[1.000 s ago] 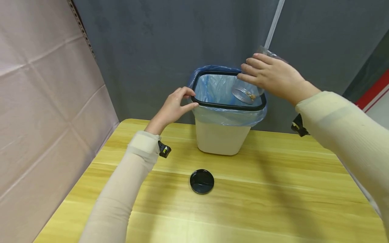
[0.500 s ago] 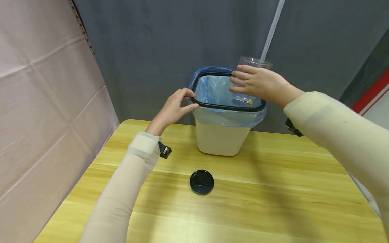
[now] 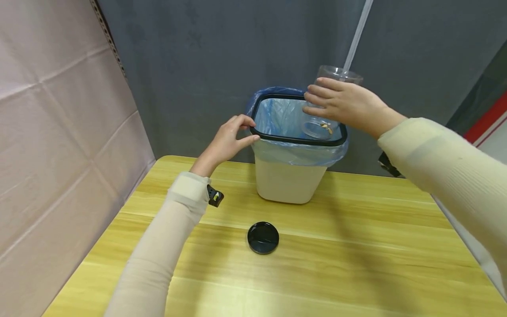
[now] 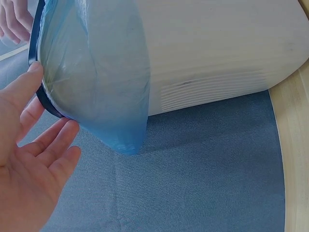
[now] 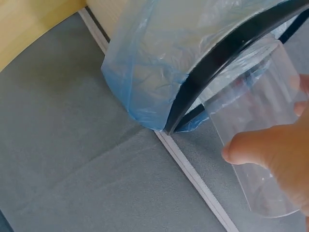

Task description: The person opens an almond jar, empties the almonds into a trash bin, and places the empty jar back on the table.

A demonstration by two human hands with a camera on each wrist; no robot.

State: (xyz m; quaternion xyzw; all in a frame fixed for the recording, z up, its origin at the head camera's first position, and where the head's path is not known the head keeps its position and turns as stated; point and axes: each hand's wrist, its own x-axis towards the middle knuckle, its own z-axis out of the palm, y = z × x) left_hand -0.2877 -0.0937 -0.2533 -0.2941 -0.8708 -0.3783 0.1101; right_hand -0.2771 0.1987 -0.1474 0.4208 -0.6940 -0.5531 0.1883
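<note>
My left hand [image 3: 225, 139] pinches the black rim of a cream trash bin [image 3: 291, 180] at its left side, thumb and fingers around the edge. A blue plastic bag [image 4: 104, 72] lines the bin and folds over its outside. My right hand [image 3: 348, 105] grips a clear plastic jar [image 5: 256, 106] over the bin's right side. One end of the jar dips inside the rim; the other points up and away. Small yellowish bits [image 3: 326, 127] show at the lower end; whether they lie inside the jar or beneath it, I cannot tell.
A round black lid [image 3: 263, 237] lies on the wooden table [image 3: 317, 273] in front of the bin. Behind the bin rises a grey partition [image 3: 218, 57] with a pale strip [image 3: 358, 35]. A pinkish cloth wall [image 3: 59, 110] stands at the left.
My right hand and the jar moved left and down, then back slightly up and right; the jar's tilt changed. The yellowish bits shifted at its lower end. My left hand stayed on the rim.
</note>
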